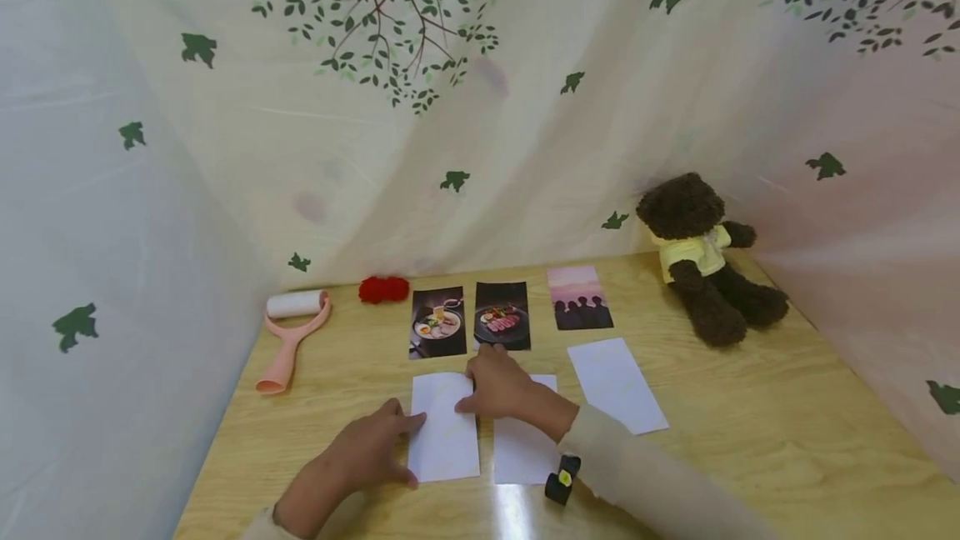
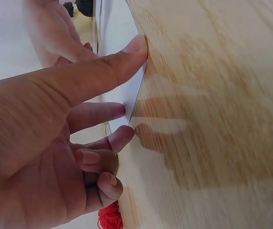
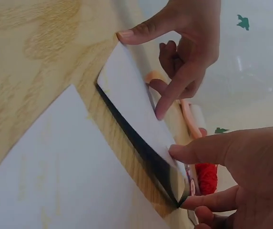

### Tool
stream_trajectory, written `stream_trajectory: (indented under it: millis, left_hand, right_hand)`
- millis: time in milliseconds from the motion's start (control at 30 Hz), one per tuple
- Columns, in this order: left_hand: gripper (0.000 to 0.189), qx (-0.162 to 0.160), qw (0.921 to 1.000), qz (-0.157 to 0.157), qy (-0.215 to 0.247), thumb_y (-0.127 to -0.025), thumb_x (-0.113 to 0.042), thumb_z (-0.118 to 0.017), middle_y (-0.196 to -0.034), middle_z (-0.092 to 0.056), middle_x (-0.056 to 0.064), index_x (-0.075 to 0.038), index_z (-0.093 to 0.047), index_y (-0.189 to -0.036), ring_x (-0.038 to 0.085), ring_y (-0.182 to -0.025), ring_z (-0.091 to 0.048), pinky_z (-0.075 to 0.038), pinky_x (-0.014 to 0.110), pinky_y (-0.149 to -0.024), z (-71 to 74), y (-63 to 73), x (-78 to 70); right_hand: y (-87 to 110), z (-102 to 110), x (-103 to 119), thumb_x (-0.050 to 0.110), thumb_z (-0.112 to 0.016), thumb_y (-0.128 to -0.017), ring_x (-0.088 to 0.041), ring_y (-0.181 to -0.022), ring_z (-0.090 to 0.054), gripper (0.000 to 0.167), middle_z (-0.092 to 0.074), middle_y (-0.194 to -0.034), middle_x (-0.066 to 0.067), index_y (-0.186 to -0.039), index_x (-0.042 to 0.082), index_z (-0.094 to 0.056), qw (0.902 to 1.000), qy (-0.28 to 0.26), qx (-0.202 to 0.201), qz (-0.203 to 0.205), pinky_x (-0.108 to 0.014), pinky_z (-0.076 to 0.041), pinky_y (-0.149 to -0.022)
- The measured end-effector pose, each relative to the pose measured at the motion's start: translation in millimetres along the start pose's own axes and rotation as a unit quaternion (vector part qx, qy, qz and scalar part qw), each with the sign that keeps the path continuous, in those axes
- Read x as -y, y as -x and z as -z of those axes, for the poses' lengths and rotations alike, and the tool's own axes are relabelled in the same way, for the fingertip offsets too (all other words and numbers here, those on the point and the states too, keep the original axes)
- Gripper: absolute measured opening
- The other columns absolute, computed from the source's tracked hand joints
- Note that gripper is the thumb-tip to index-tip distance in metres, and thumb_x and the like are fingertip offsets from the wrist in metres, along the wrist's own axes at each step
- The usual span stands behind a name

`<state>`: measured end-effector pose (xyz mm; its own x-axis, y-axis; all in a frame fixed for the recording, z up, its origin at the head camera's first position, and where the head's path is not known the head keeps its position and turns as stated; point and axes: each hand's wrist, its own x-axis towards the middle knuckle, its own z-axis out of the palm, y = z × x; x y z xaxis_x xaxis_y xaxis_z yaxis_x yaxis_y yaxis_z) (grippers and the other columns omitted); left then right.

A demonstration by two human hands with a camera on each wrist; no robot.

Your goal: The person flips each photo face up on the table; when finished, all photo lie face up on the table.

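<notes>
In the head view, a white-backed card (image 1: 444, 444) lies between both hands at the front of the table. My right hand (image 1: 501, 386) pinches its far right corner, thumb on the white side. That edge bends up off the table, baring a dark underside (image 3: 141, 155) in the right wrist view. My left hand (image 1: 365, 450) is at the card's left side, thumb at the near corner and a straight index finger touching farther up. A second white card (image 1: 517, 448) lies partly hidden under my right forearm, and a third white card (image 1: 618, 386) lies to the right.
Behind lie a noodle bowl photo (image 1: 437, 323), a steak photo (image 1: 502, 315) and a photo of silhouettes under a pink sky (image 1: 580, 298). A pink-handled lint roller (image 1: 292, 336) and red yarn (image 1: 383, 289) are at left. A brown teddy bear (image 1: 701, 257) sits back right, before printed curtains.
</notes>
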<state>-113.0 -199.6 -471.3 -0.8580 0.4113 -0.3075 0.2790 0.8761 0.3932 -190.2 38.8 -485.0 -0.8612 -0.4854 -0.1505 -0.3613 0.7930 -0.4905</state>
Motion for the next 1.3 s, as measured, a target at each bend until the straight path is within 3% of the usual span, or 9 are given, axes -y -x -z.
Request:
stream_trajectory:
  millis: [300,500,600,800,933,1000,1133,1200,1300]
  left_hand:
    - [0.085,0.011,0.9999,0.009,0.003,-0.069,-0.034,-0.099,-0.102,-0.052,0.003,-0.013,-0.066,-0.144,0.016,-0.078,-0.048,-0.039,0.029,-0.065,0.4,-1.3,0.8]
    - [0.085,0.017,0.9998,0.012,0.004,-0.070,-0.034,-0.099,-0.101,-0.051,0.003,-0.014,-0.066,-0.145,0.016,-0.079,-0.047,-0.037,0.029,-0.066,0.5,-2.3,1.8]
    - [0.080,0.017,0.9998,0.007,0.005,-0.074,-0.039,-0.096,-0.102,-0.054,0.003,-0.012,-0.067,-0.143,0.015,-0.079,-0.047,-0.038,0.029,-0.066,0.7,-2.6,1.4]
    - [0.060,-0.025,0.9992,0.022,0.020,-0.092,-0.055,-0.077,-0.098,-0.064,0.004,-0.005,-0.076,-0.125,0.013,-0.078,-0.051,-0.046,0.032,-0.069,1.0,-5.6,-14.4]
    - [0.062,-0.050,0.9962,0.045,0.056,-0.099,-0.066,-0.058,-0.077,-0.059,-0.002,-0.009,-0.076,-0.086,0.011,-0.069,-0.049,-0.044,0.032,-0.062,3.1,-10.6,-28.9]
    - [0.064,-0.062,0.9938,0.052,0.076,-0.100,-0.071,-0.053,-0.070,-0.057,-0.005,-0.014,-0.071,-0.076,0.010,-0.065,-0.050,-0.041,0.032,-0.059,3.9,-12.3,-34.1]
    - [0.062,-0.072,0.9896,0.071,0.103,-0.099,-0.072,-0.054,-0.085,-0.074,-0.007,-0.016,-0.079,-0.092,0.010,-0.076,-0.064,-0.052,0.037,-0.068,6.0,-12.4,-41.4]
    - [0.057,-0.080,0.9868,0.079,0.117,-0.099,-0.068,-0.058,-0.100,-0.080,-0.004,-0.016,-0.082,-0.104,0.013,-0.089,-0.071,-0.058,0.042,-0.078,8.2,-10.9,-43.8]
    - [0.044,-0.093,0.9829,0.083,0.136,-0.101,-0.056,-0.063,-0.105,-0.081,-0.002,-0.017,-0.083,-0.104,0.016,-0.095,-0.074,-0.059,0.045,-0.083,12.2,-8.4,-44.7]
  right_hand:
    - [-4.6,0.0,0.0,0.043,-0.090,-0.082,-0.022,-0.099,-0.048,0.050,-0.057,-0.100,-0.003,-0.106,0.009,-0.064,0.9975,-0.056,0.005,-0.041,-0.037,-0.046,-0.084]
    - [-2.8,2.0,-0.8,0.024,-0.080,-0.095,-0.019,-0.081,-0.053,0.038,-0.056,-0.092,-0.005,-0.116,0.009,-0.052,0.9850,-0.168,0.017,-0.037,-0.031,-0.045,-0.067]
    - [-2.4,3.2,-0.3,0.010,-0.073,-0.099,-0.016,-0.070,-0.057,0.029,-0.055,-0.089,-0.005,-0.117,0.005,-0.051,0.9692,-0.245,0.019,-0.017,-0.028,-0.045,-0.060]
    - [-2.7,3.9,0.3,0.002,-0.070,-0.099,-0.016,-0.055,-0.063,0.026,-0.062,-0.083,-0.008,-0.118,0.000,-0.052,0.9230,-0.385,0.005,-0.008,-0.033,-0.057,-0.055]
    - [-2.0,6.7,1.3,0.007,-0.071,-0.099,-0.016,-0.058,-0.065,0.031,-0.061,-0.089,-0.007,-0.122,-0.002,-0.052,0.9011,-0.433,-0.009,-0.020,-0.038,-0.062,-0.060]
    - [-1.6,8.1,2.4,0.010,-0.073,-0.098,-0.015,-0.064,-0.066,0.034,-0.063,-0.092,-0.007,-0.123,-0.003,-0.054,0.8986,-0.437,-0.025,-0.023,-0.036,-0.061,-0.063]
    - [-1.3,9.0,4.8,0.013,-0.075,-0.097,-0.013,-0.069,-0.069,0.036,-0.066,-0.095,-0.007,-0.122,-0.004,-0.057,0.8944,-0.444,-0.046,-0.026,-0.034,-0.061,-0.067]
    - [-2.0,8.8,6.5,0.013,-0.075,-0.097,-0.014,-0.068,-0.070,0.037,-0.066,-0.096,-0.008,-0.124,-0.005,-0.055,0.8856,-0.462,-0.041,-0.023,-0.037,-0.063,-0.068]
    - [-4.2,7.5,9.5,0.012,-0.071,-0.100,-0.021,-0.073,-0.075,0.041,-0.066,-0.101,-0.011,-0.132,-0.005,-0.051,0.8698,-0.493,-0.022,-0.011,-0.046,-0.065,-0.074]
